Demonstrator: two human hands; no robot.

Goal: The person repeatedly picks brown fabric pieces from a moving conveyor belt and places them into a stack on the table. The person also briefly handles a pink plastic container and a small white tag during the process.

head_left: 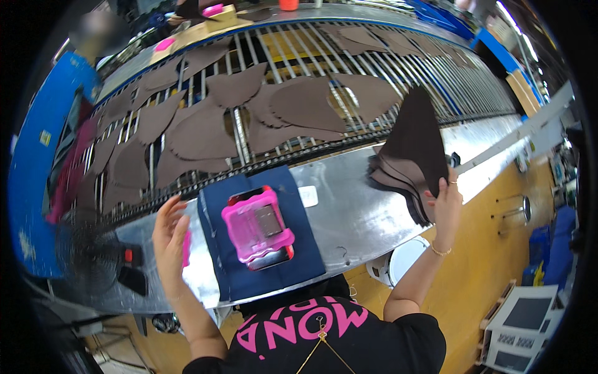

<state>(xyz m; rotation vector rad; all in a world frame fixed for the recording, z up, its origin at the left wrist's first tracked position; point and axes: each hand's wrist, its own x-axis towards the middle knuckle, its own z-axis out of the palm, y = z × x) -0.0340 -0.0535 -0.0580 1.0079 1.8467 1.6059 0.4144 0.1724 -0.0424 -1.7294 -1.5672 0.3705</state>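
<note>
Right of the navy cloth point(304, 232), the right hand point(446, 203) grips a dark brown cut piece point(416, 134) by its near end, raised at a stack of similar pieces point(393, 177). Left of the cloth, the left hand point(168, 235) is unclenched, fingers loose. Beyond the cloth, scalloped brown pieces point(200, 138) lie across metal bars point(460, 93).

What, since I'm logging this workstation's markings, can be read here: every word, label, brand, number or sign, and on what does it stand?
Black shirt: large pink lettering, which I won't copy out.
Blue panel at left: a small pale label, too small to read.
White rectangle on the metal table: no legible text.
</note>
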